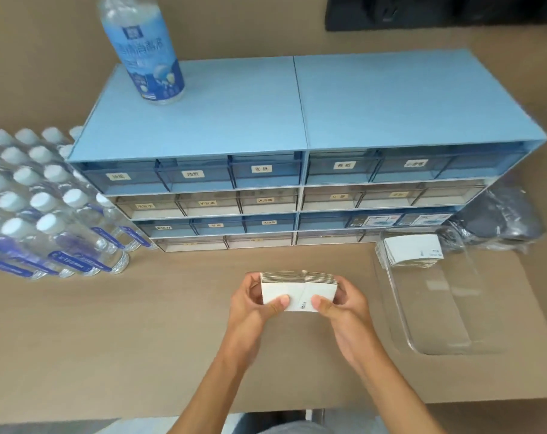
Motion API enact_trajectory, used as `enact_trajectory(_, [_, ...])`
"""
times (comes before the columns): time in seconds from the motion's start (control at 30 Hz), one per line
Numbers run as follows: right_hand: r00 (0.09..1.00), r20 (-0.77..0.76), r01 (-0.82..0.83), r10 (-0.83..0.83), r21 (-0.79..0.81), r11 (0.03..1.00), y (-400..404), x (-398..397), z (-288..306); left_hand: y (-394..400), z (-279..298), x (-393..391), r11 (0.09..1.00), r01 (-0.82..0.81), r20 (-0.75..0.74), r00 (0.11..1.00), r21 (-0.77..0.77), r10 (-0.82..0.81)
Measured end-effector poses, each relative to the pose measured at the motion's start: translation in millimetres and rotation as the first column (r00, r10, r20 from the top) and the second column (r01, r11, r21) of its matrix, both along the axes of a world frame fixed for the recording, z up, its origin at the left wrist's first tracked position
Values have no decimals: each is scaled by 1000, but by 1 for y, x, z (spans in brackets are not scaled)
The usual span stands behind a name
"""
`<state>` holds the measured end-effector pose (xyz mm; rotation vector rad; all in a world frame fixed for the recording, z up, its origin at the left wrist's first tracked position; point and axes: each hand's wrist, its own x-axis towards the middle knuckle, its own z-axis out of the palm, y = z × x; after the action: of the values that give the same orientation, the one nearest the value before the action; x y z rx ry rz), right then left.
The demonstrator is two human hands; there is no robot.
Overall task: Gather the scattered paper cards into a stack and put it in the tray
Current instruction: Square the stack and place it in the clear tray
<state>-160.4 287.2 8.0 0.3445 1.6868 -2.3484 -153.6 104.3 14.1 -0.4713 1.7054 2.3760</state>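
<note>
A stack of white paper cards (297, 289) is held just above the brown table, in the middle of the view. My left hand (253, 305) grips its left end with the thumb on top. My right hand (344, 305) grips its right end the same way. To the right lies a clear plastic tray (435, 321). Another stack of white cards (413, 249) rests in the tray's far end. No loose cards show on the table.
A blue drawer cabinet (297, 195) stands behind the hands, with a large bottle (144, 48) on its top left. A pack of water bottles (43, 208) fills the left side. A dark bagged object (500, 217) lies behind the tray. The table's front edge runs below my forearms.
</note>
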Motion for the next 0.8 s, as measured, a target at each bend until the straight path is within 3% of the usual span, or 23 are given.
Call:
enact_trajectory(0.13, [972,60,236,-228,-211,949,19,11,22,51,14,5,952,-39,92,996,304,11])
enact_trajectory(0.23, [908,128,420,-400,-286,861,38,25,32,91,19,10,911,-63,189,982,407,-16])
enact_trajectory(0.47, [795,266,607,-545,-329,724,89,42,33,170,40,14,911,-40,292,952,411,-90])
enact_trajectory(0.67, [748,361,661,-558,-321,678,150,20,30,240,44,-2,899,-119,404,912,420,-68])
enact_trajectory(0.8, [725,466,660,-507,-261,705,179,1,23,291,40,-9,876,-249,508,861,414,5])
